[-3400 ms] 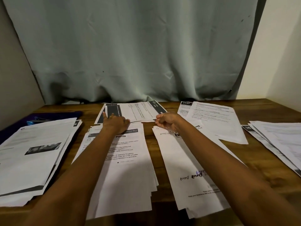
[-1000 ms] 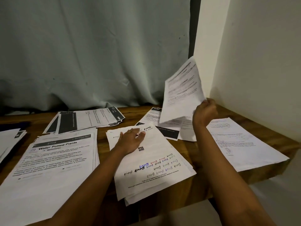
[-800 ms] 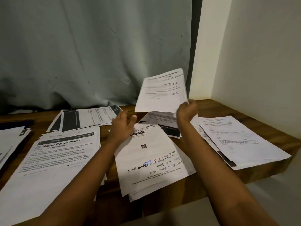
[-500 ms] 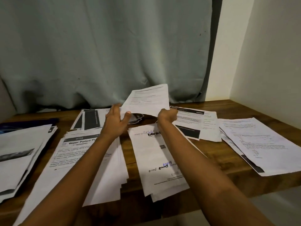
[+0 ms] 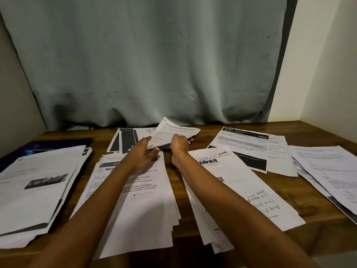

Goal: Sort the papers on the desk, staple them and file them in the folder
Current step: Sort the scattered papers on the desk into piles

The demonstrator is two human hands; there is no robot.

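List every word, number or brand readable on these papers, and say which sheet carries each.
"blinkit": top of the long sheet right of centre.
"2692": dark header of the back-right sheet.
"275" and, below it, "Wate" (rest hidden): centre-left stack.
Handwriting on the long sheet, the lifted sheet and all other print: too small or blurred to read.

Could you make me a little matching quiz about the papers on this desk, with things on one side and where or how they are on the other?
1 loose sheet
2 blinkit pile
3 blue folder

A far left, partly under papers
B handwriting on top
C raised, gripped by the right hand

Pairs: 1-C, 2-B, 3-A
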